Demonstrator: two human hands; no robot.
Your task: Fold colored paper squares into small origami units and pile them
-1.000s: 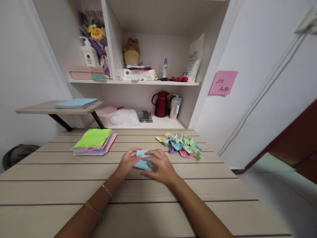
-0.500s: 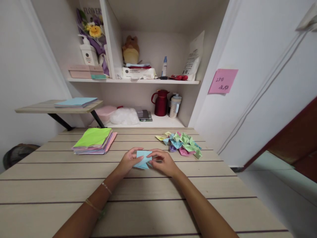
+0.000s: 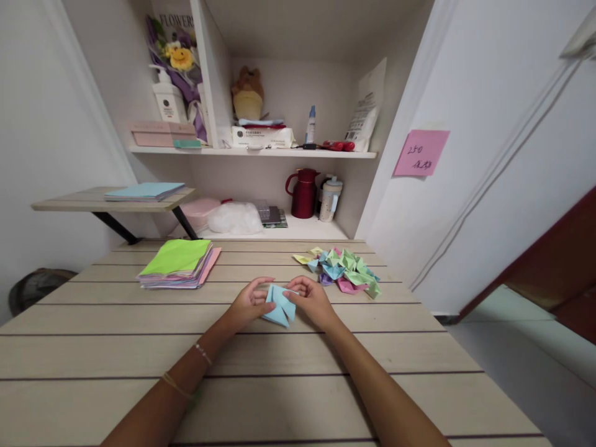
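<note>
A light blue folded paper (image 3: 278, 308) is held over the middle of the table, tilted, with a pointed flap toward me. My left hand (image 3: 251, 302) pinches its left side, thumb on top and fingers behind. On the right, my right hand (image 3: 311, 301) grips the upper right edge, its thumb lying on the paper. The fingertips behind the sheet are partly hidden. Beyond my right hand lies a heap of folded paper pieces (image 3: 344, 271) in green, blue, yellow, pink and purple.
A stack of coloured paper (image 3: 177, 264), lime green on top, lies at the left of the slatted table (image 3: 279, 397). Blue sheets (image 3: 144, 191) rest on a raised stand (image 3: 69, 202). A red jug (image 3: 303, 194) and a pale bottle (image 3: 329, 200) stand in the cabinet behind.
The blue paper has turned and shifted slightly to the right and toward me. Its lower flap now points out more, and my right hand's fingers have moved to its upper right edge.
</note>
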